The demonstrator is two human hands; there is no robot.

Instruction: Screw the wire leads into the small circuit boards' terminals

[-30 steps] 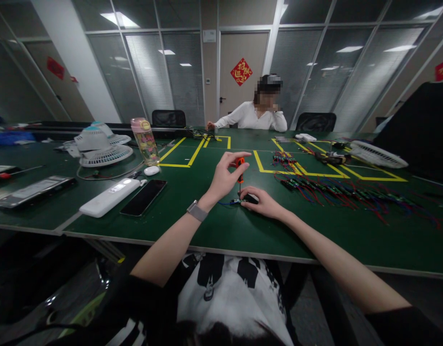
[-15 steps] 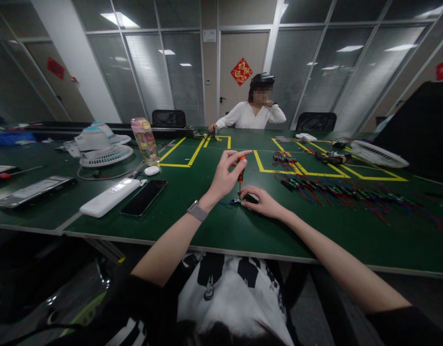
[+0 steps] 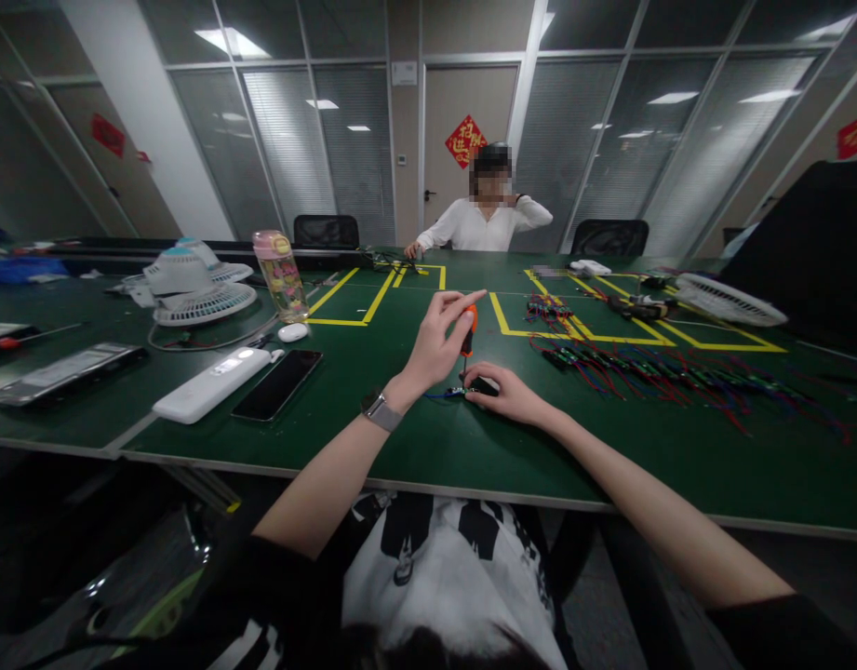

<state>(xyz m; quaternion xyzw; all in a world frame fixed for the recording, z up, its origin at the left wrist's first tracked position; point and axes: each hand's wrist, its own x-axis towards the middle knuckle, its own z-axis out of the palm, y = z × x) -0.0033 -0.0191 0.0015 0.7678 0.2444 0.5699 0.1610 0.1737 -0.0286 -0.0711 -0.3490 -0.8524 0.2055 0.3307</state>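
An orange and black screwdriver (image 3: 468,341) stands upright in my left hand (image 3: 438,337), its handle held between thumb and fingers while the index finger stretches out over the top. The shaft points down at a small circuit board with a blue wire (image 3: 457,392) on the green table (image 3: 400,445). Low on the table, my right hand (image 3: 502,391) pinches the board from the right, its fingertips close to the screwdriver's tip. Those fingers partly cover the board and a dark piece beside it.
Several boards with red and blue wires (image 3: 630,368) lie to the right. On the left are a phone (image 3: 278,384), a white power bank (image 3: 211,383), a bottle (image 3: 281,276) and a white fan (image 3: 205,302). Across the table sits a person in a white top (image 3: 482,225).
Both my hands keep nearly the same place, with the screwdriver still upright on the board. The person across the table has turned their head and moved a raised hand towards their neck.
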